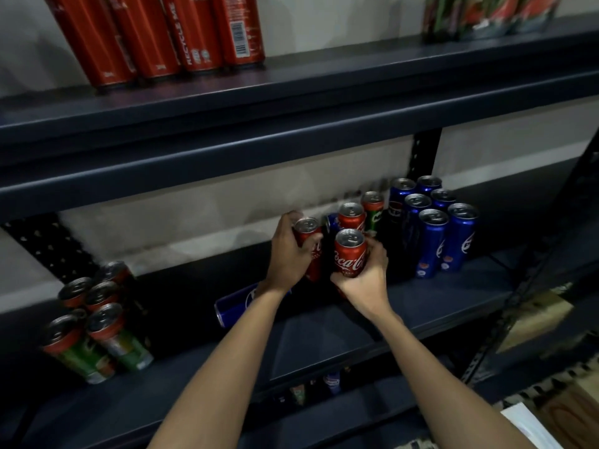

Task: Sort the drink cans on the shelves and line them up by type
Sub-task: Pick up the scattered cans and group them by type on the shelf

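A red cola can (350,254) is gripped upright by the right hand (366,273) on the middle shelf (324,332), and a second red can (309,241) just beside it is gripped by the left hand (288,251). Behind them another red can (351,217) and a green can (372,209) are seen. Blue cans (431,222) are grouped to the right. One blue can (240,304) is lying on its side beneath the left wrist. Green cans (97,319) are clustered far left. Tall red cans (162,34) are lined on the upper shelf (324,92).
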